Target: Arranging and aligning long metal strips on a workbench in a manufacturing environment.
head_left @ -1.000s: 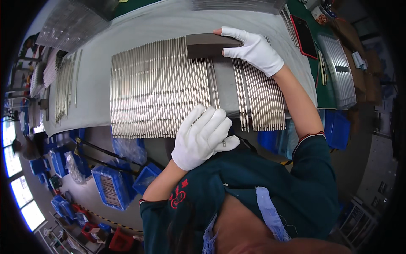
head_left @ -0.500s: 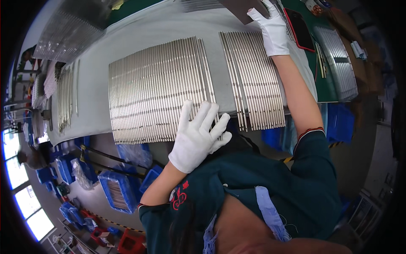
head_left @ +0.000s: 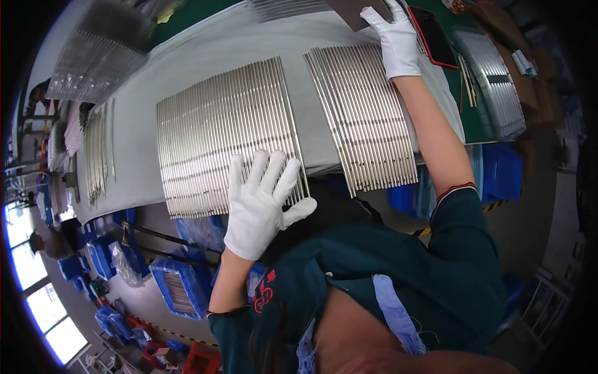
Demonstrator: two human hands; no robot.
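Thin metal rods lie side by side on a grey cloth-covered table (head_left: 205, 50) in two batches. The left batch of rods (head_left: 224, 131) and the right batch of rods (head_left: 364, 118) have a gap between them. My left hand (head_left: 258, 209), in a white glove, is flat with its fingers spread on the near ends of the left batch. My right hand (head_left: 397, 38), also gloved, reaches past the far end of the right batch and grips a dark flat block (head_left: 349, 11) at the table's far edge.
A red-cased phone (head_left: 434, 37) lies on a green mat right of my right hand. More rods lie at far right (head_left: 492, 81), at left (head_left: 93, 149) and top left (head_left: 93, 50). Blue bins (head_left: 177, 290) stand below the table's near edge.
My right hand carried the dark block from on top of the rods away to the far edge. The rods now lie in two separated batches. My left hand's fingers have spread.
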